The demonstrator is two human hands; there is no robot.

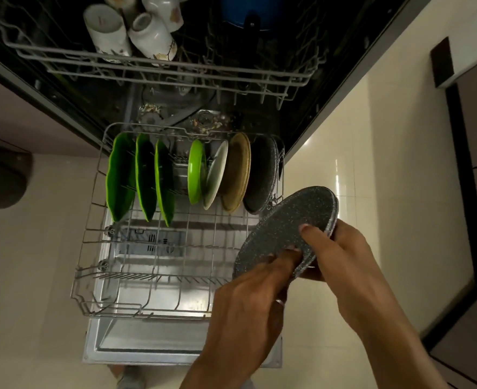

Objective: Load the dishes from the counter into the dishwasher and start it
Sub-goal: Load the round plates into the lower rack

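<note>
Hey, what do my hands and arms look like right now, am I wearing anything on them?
Both the left hand and the right hand are bare, with no gloves. No sleeve shows on either arm up to the picture's edge, and no watch or bracelet is visible. The one thing worn is a plain pale metal ring on a finger of the left hand.

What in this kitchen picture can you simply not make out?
Head view only:
1. The blue item in the upper rack: cut off by the top edge, kind unclear.
2. The right hand: fingers hidden behind the speckled plate, which the left hand also grips.
3. The counter and dishwasher controls: outside the frame.
</note>
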